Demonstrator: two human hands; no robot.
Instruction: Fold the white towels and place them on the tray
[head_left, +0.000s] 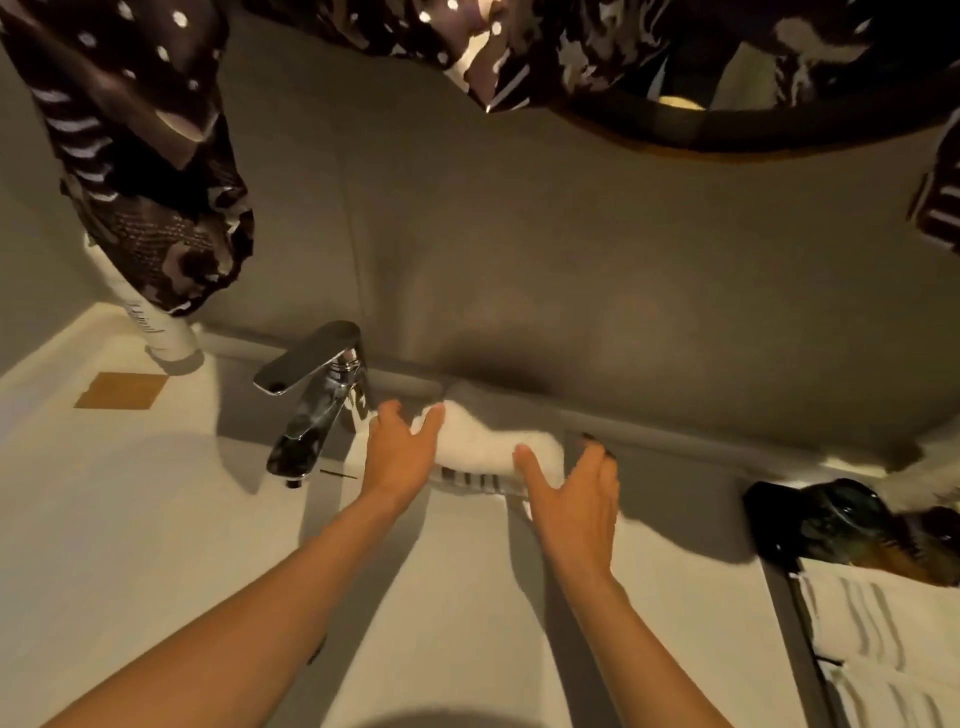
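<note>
A small white towel (488, 446) with grey stripes along its near edge lies bunched on the counter against the back wall. My left hand (400, 449) rests at its left end with fingers spread, the thumb lying over the cloth. At the towel's right end my right hand (571, 499) has its fingers apart and the thumb touching the towel. Neither hand closes around it. At the lower right stands a dark-rimmed tray (800, 623) holding folded white towels (883, 629) with grey stripes.
A chrome faucet (311, 405) stands just left of my left hand. A white tube (161, 332) and a brown square (122, 389) sit at the far left. A dark glossy object (831, 525) lies behind the tray. Patterned fabric hangs above.
</note>
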